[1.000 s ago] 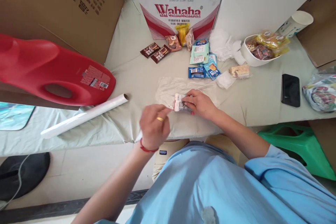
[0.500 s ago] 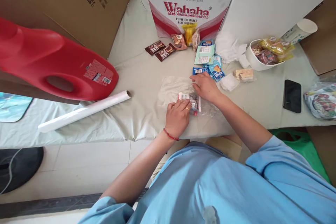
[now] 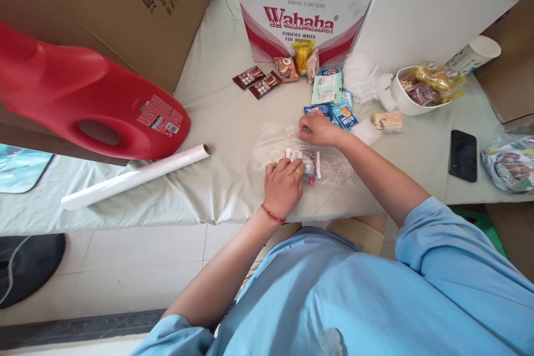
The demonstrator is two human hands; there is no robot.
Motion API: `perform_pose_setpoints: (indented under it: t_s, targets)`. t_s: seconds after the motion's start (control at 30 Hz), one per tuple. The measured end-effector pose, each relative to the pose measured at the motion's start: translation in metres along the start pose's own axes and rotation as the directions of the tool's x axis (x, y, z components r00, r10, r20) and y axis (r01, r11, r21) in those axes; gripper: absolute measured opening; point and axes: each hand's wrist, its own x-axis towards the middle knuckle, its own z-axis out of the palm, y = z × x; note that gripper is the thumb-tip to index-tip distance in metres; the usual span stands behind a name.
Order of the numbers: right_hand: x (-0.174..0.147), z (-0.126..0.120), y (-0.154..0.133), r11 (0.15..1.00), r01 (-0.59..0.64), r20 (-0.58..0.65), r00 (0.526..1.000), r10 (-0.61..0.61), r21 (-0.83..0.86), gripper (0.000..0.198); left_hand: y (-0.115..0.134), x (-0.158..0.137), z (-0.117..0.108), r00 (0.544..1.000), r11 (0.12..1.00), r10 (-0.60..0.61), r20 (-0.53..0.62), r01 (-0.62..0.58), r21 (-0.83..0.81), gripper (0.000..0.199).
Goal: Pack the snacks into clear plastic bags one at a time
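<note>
A sheet of clear plastic film (image 3: 269,142) lies wrinkled on the table near the front edge. On it sits a small snack packet (image 3: 311,160), white and silver with red, partly covered by my left hand (image 3: 284,182). The fingers of my left hand bend over the packet's left end and hold it down. Just beyond the packet, my right hand (image 3: 319,129) is closed in a pinch at the film's far edge. Its fingertips are partly hidden. Blue snack packets (image 3: 344,115) lie right beside the right hand's knuckles.
Brown cocoa packets (image 3: 265,85) and a Wahaha box (image 3: 302,16) stand farther back. A white bowl (image 3: 406,101) of snacks, a wrapped bar (image 3: 387,121) and a black phone (image 3: 463,156) are on the right. Leftward are a white roll (image 3: 137,175) and a red jug (image 3: 137,117).
My right hand has drawn its fingers together into a pinch and shifted slightly left. My left hand stays on the snack packet. The view has shifted slightly.
</note>
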Motion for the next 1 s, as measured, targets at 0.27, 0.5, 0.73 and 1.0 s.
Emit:
perform_pose_setpoints:
  t_s: [0.27, 0.5, 0.73, 1.0]
  targets:
    - [-0.022, -0.022, -0.022, 0.985, -0.056, 0.006, 0.998, 0.056, 0.162, 0.022, 0.001, -0.001, 0.000, 1.000, 1.000, -0.001, 0.017, 0.001, 0.020, 0.035]
    - [-0.089, 0.005, -0.065, 0.979, 0.178, 0.036, 0.984, -0.175, -0.096, 0.031, -0.001, -0.004, -0.001, 1.000, 0.999, 0.007, 0.027, -0.008, 0.054, 0.032]
    - [-0.105, 0.044, -0.071, 0.987, 0.130, 0.003, 0.991, -0.130, -0.093, 0.047, -0.028, -0.014, -0.006, 1.000, 0.977, -0.002, 0.020, 0.007, -0.215, 0.039]
    - [-0.108, 0.032, -0.077, 0.974, 0.185, 0.097, 0.980, -0.173, -0.131, 0.058, -0.057, -0.012, -0.018, 0.694, 0.641, -0.706, -0.138, 0.544, -0.542, 0.028]
